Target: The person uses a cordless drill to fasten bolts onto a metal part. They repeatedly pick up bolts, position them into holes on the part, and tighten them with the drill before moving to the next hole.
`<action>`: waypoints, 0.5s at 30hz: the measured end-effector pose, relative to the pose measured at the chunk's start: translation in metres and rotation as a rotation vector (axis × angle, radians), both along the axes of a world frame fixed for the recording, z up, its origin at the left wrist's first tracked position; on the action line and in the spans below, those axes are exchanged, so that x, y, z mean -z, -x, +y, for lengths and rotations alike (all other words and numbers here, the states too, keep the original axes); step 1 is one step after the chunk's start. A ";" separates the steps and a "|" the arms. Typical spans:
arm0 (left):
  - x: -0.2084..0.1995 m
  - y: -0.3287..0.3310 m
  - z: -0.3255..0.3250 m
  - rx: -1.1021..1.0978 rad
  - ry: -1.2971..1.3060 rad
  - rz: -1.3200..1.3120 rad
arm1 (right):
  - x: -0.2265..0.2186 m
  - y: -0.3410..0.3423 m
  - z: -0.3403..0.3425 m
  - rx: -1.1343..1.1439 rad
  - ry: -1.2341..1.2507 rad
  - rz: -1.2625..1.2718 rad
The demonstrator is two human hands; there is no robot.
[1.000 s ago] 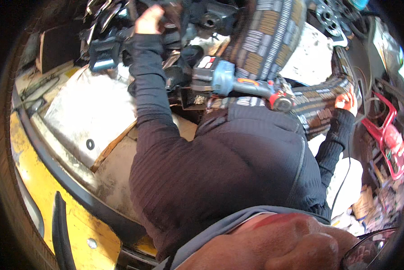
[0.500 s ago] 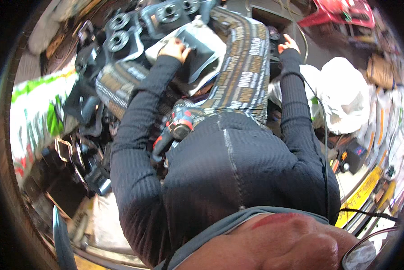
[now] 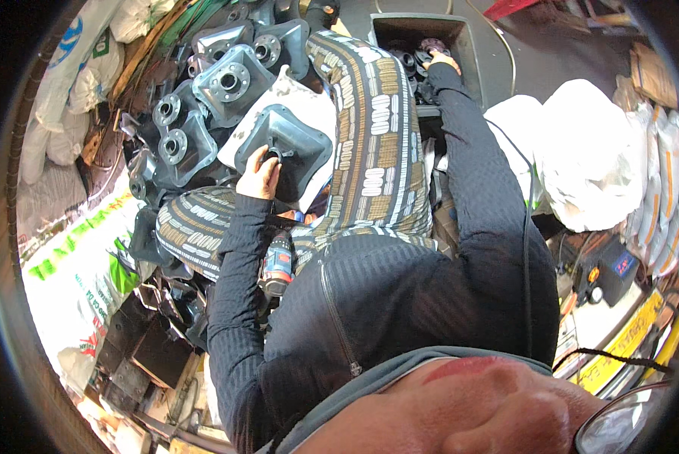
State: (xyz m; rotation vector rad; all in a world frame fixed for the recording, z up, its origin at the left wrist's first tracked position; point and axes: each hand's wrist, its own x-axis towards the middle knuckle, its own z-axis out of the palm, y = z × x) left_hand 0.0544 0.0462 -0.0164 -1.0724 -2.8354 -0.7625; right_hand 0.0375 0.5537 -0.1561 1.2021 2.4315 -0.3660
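Note:
A dark grey, square plastic part [image 3: 303, 151] with rounded corners and a raised middle lies on a white pad [image 3: 242, 145] between my legs. My left hand [image 3: 260, 175] is closed around the small dark neck at its middle. At the far right, my right hand [image 3: 442, 59] reaches into a grey bin [image 3: 472, 57] of dark round flanged pieces [image 3: 409, 62]. Its fingers are closed on one of these pieces, partly hidden by the hand. A red and blue power drill [image 3: 277, 265] rests by my lap, below my left hand.
Several similar square parts with round flanges [image 3: 230, 82] are heaped at the far left. White plastic bags [image 3: 591, 155] stand to the right of my right arm. A green-and-white sack [image 3: 82, 280] lies on the left. A cable [image 3: 531, 227] hangs along my right arm.
My right hand has moved from the bin's side down into the bin, onto a round piece. My left hand has shifted to the neck of the square part. The view has also shifted.

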 end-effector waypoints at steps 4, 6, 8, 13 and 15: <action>-0.005 0.002 0.001 0.014 0.003 0.006 | 0.018 0.007 0.014 -0.186 -0.115 -0.157; -0.007 0.001 0.002 0.012 0.017 0.005 | 0.025 0.005 0.018 -0.266 -0.101 -0.210; -0.010 0.000 0.002 -0.006 0.016 -0.020 | 0.021 0.000 0.023 -0.300 -0.118 -0.122; -0.029 0.007 -0.014 -0.196 -0.081 -0.228 | -0.058 -0.004 0.025 -0.137 -0.217 0.292; -0.038 0.009 -0.029 -0.231 -0.088 -0.164 | -0.113 0.000 0.015 0.126 0.114 0.463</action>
